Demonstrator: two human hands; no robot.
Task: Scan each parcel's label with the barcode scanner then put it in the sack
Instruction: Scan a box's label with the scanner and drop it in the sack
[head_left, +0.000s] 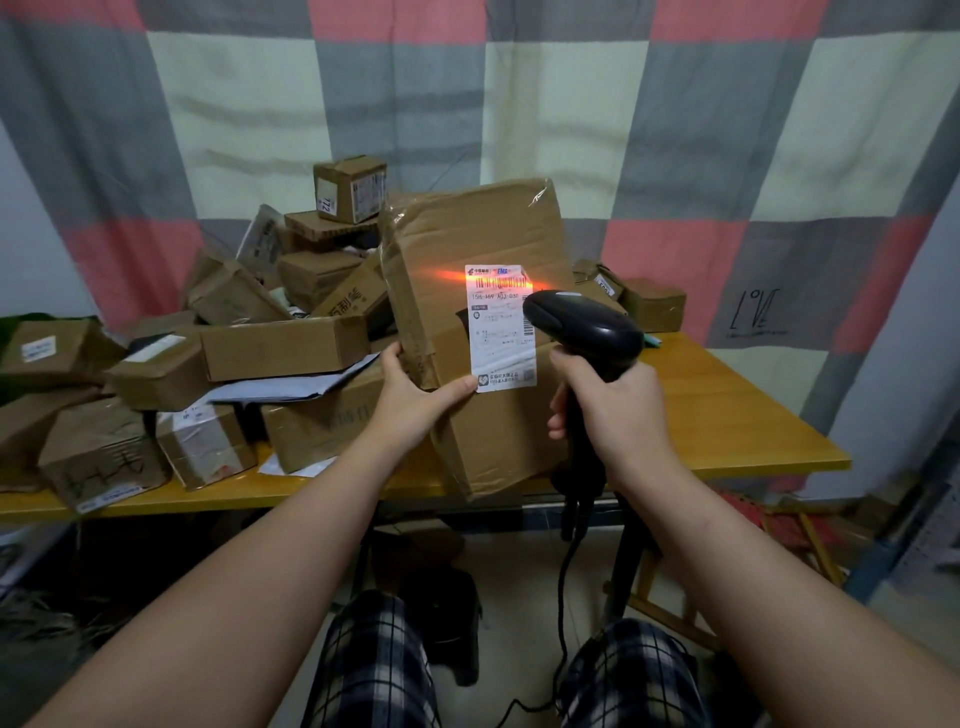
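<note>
The left grip (415, 395) clasps the big parcel (483, 234), the right grip (618, 410) the scanner (587, 325); heaped boxes (280, 348) crowd the surface (727, 405) behind the parcel.

Left hand (415, 392) gripping parcel (483, 234), right hand (618, 410) gripping scanner (582, 325), beam across label (501, 325)

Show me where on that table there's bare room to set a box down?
The table's right end is bare: the patch bordered by the right hand gripping the scanner, the small boxes at the back and the right edge. The left and middle are crowded with piled parcels, and the left hand holds a large parcel there.
</note>
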